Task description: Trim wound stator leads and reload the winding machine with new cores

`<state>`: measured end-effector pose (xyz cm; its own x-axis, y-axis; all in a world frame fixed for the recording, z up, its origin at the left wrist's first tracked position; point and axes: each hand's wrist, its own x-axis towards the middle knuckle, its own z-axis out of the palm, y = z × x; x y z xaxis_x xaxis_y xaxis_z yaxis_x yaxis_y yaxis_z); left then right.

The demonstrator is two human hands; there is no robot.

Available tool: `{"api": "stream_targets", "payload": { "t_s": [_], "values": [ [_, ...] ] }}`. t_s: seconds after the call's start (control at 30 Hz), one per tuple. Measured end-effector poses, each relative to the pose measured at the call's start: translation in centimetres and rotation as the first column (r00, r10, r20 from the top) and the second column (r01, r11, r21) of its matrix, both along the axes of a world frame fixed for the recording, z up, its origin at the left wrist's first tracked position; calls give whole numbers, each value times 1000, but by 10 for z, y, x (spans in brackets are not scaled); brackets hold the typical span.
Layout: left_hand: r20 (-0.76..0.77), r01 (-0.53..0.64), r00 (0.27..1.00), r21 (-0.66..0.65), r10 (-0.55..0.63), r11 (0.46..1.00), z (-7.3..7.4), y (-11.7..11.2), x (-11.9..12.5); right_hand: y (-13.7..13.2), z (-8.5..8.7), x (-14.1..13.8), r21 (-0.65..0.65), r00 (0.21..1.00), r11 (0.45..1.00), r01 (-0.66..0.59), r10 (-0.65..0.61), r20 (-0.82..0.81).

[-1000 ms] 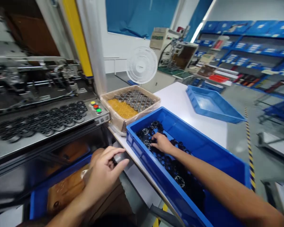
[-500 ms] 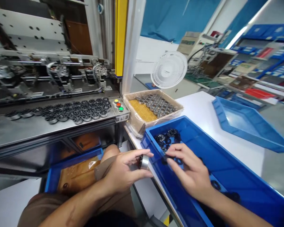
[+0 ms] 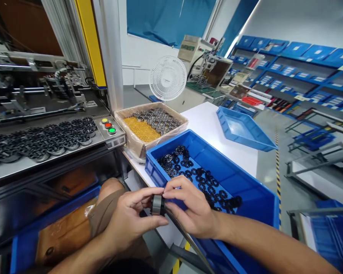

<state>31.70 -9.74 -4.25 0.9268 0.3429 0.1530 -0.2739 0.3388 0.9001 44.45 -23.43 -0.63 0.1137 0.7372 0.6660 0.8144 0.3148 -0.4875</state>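
Both hands meet over the near edge of the white table. My left hand pinches a small round metal ring part between thumb and fingers. My right hand closes its fingertips on the same part from the right side; a black piece may be pressed against it, but I cannot tell. Just behind the hands sits a blue bin with several black ring-shaped parts scattered on its floor.
A cardboard box holds metal rings and yellow mesh. On the left, a machine shelf carries rows of black and metal rings beside coloured buttons. An empty blue tray, a white fan and a lower blue bin are nearby.
My right hand left the blue bin and came to the ring part in my left hand. Both hands now grip it together, lower and nearer my body.
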Motion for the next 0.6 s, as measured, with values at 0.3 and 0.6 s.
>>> {"api": "stream_targets", "payload": {
  "t_s": [0.3,0.6],
  "values": [
    [-5,-34,999,5,34,999,0,4,-5,3,-4,3,50,976,999,-17,6,218],
    [10,-21,1000,-8,21,1000,7,4,-5,0,-5,8,64,953,997,-42,21,302]
  ]
}}
